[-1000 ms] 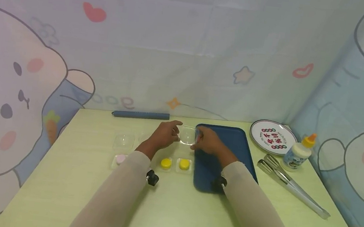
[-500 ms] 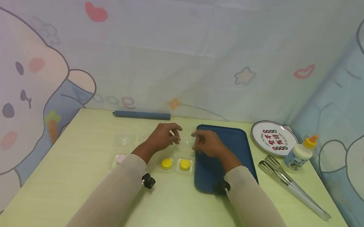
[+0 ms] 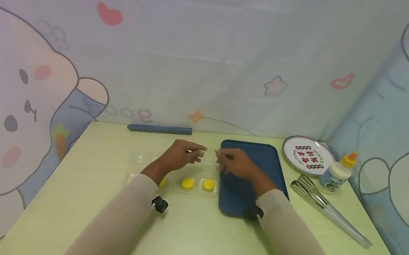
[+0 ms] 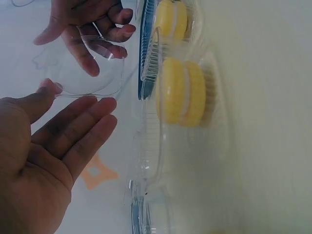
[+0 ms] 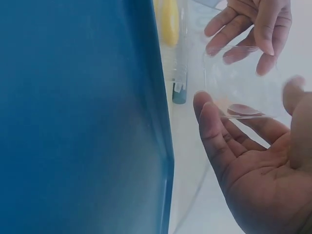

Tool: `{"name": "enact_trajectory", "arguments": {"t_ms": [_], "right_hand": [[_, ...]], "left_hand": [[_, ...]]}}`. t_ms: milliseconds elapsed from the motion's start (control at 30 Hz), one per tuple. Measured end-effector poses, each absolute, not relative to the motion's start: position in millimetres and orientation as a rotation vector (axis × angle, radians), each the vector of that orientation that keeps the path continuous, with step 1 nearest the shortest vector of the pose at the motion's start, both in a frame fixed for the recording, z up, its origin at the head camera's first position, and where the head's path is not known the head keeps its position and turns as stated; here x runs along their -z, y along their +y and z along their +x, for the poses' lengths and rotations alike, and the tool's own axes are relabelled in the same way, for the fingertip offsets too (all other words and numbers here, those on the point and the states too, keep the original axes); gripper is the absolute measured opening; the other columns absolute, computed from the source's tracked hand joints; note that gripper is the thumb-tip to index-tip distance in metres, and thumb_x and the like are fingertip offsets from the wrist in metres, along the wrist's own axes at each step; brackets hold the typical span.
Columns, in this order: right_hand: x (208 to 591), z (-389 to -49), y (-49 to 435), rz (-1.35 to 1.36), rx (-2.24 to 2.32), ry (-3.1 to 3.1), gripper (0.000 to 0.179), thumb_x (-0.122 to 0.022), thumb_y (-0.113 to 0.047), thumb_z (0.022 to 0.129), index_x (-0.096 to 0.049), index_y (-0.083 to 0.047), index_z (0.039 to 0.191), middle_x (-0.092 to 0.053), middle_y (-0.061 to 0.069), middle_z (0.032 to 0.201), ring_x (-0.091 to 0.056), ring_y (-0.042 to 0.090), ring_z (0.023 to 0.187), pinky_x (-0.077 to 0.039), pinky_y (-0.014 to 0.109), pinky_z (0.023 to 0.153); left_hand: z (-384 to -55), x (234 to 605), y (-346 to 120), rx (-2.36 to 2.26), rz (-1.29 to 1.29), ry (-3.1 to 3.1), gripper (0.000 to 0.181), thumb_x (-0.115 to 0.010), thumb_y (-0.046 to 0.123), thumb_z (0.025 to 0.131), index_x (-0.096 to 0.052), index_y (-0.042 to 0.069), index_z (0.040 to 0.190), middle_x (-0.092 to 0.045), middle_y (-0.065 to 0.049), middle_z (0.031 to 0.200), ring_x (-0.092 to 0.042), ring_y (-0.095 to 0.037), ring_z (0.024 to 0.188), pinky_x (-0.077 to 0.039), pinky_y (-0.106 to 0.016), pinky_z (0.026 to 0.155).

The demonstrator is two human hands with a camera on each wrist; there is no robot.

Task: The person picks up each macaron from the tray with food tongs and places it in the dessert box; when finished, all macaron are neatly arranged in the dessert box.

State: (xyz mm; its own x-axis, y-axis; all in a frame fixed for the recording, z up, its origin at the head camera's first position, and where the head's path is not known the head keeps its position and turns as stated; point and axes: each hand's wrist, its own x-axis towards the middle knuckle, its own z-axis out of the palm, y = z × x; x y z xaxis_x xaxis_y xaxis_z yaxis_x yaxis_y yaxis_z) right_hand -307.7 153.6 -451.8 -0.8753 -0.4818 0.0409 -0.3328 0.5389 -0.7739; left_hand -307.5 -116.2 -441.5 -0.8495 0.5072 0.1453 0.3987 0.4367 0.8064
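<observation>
Between my two hands, above the table, is a clear square plastic lid (image 4: 92, 73). My left hand (image 3: 181, 155) holds its left side, thumb at one edge and fingers at another. My right hand (image 3: 236, 162) has its curled fingers (image 5: 209, 119) at the right edge, its thumb blurred beside the lid. Below the hands, yellow macarons (image 3: 208, 185) with a pale filling sit in clear plastic trays (image 4: 209, 87). Another yellow macaron (image 3: 162, 182) shows partly past my left wrist. The lid is hard to make out in the head view.
The blue tray (image 3: 237, 204) lies under my right forearm. To the right are a patterned plate (image 3: 308, 156), a white bottle with an orange cap (image 3: 336, 173) and metal tongs (image 3: 332, 211). A grey-blue bar (image 3: 160, 129) lies behind; a clear plastic piece (image 3: 141, 158) sits left.
The lid has turned from facing the head camera to nearly unseen there. My left hand's fingers have straightened somewhat, and its forearm has shifted slightly left, baring another yellow macaron.
</observation>
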Motion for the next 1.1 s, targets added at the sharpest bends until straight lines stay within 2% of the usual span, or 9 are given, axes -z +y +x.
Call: {"name": "enact_trajectory", "arguments": {"t_ms": [167,267,400,567,767,967,1100], "right_hand": [[454.9,-302.3,152.7,-0.687,1.302,2.572,0.048,-0.048,-0.029,0.119,-0.061,0.004,0.151,-0.075,0.028,0.127,-0.079,0.029,0.094,-0.066,0.045,0.087],[456.4,-298.1,154.0,-0.673,1.338,2.547,0.049,-0.052,-0.031,0.118,-0.06,0.002,0.153,-0.075,0.029,0.13,-0.079,0.033,0.104,-0.066,0.045,0.092],[454.6,-290.3,156.9,-0.672,1.37,2.509,0.052,-0.055,-0.036,0.116,-0.057,-0.004,0.158,-0.072,0.029,0.139,-0.077,0.038,0.117,-0.064,0.051,0.1],[455.1,-282.9,161.2,-0.72,1.385,2.506,0.054,-0.063,-0.037,0.113,-0.058,-0.009,0.158,-0.067,0.024,0.15,-0.071,0.038,0.133,-0.057,0.057,0.112],[459.1,-276.3,162.7,-0.743,1.396,2.495,0.058,-0.076,-0.032,0.105,-0.059,-0.014,0.158,-0.07,0.018,0.147,-0.069,0.037,0.136,-0.055,0.058,0.115],[463.7,-269.2,163.2,-0.74,1.328,2.584,0.062,-0.086,-0.031,0.096,-0.065,-0.017,0.153,-0.066,0.014,0.154,-0.068,0.039,0.133,-0.059,0.056,0.107],[466.8,-261.6,162.8,-0.746,1.284,2.62,0.067,-0.089,-0.031,0.093,-0.065,-0.014,0.153,-0.061,0.014,0.159,-0.059,0.041,0.144,-0.053,0.061,0.114]], "left_hand": [[-303.6,442.1,-118.2,-1.389,0.809,2.558,0.036,-0.066,0.023,0.111,-0.073,0.007,0.143,-0.073,-0.019,0.144,-0.08,-0.037,0.116,-0.066,-0.045,0.099],[-301.4,443.0,-119.5,-1.379,0.803,2.557,0.038,-0.067,0.026,0.111,-0.072,0.008,0.143,-0.072,-0.018,0.145,-0.077,-0.037,0.123,-0.063,-0.048,0.104],[-299.3,443.7,-122.0,-1.341,0.773,2.556,0.043,-0.07,0.031,0.109,-0.07,0.008,0.146,-0.073,-0.016,0.145,-0.073,-0.037,0.131,-0.058,-0.053,0.112],[-296.9,444.4,-125.5,-1.26,0.778,2.482,0.052,-0.068,0.03,0.11,-0.062,0.002,0.153,-0.066,-0.019,0.153,-0.066,-0.039,0.14,-0.053,-0.055,0.119],[-291.2,449.4,-128.6,-1.196,0.818,2.401,0.062,-0.069,0.029,0.11,-0.05,0.0,0.161,-0.053,-0.022,0.165,-0.057,-0.042,0.149,-0.049,-0.056,0.123],[-279.0,453.8,-126.6,-1.203,0.833,2.478,0.063,-0.076,0.028,0.103,-0.056,0.004,0.157,-0.059,-0.019,0.159,-0.058,-0.042,0.146,-0.048,-0.06,0.121],[-269.1,456.9,-124.5,-1.147,0.863,2.563,0.065,-0.08,0.028,0.1,-0.057,0.004,0.156,-0.06,-0.018,0.157,-0.057,-0.042,0.146,-0.048,-0.063,0.12]]}}
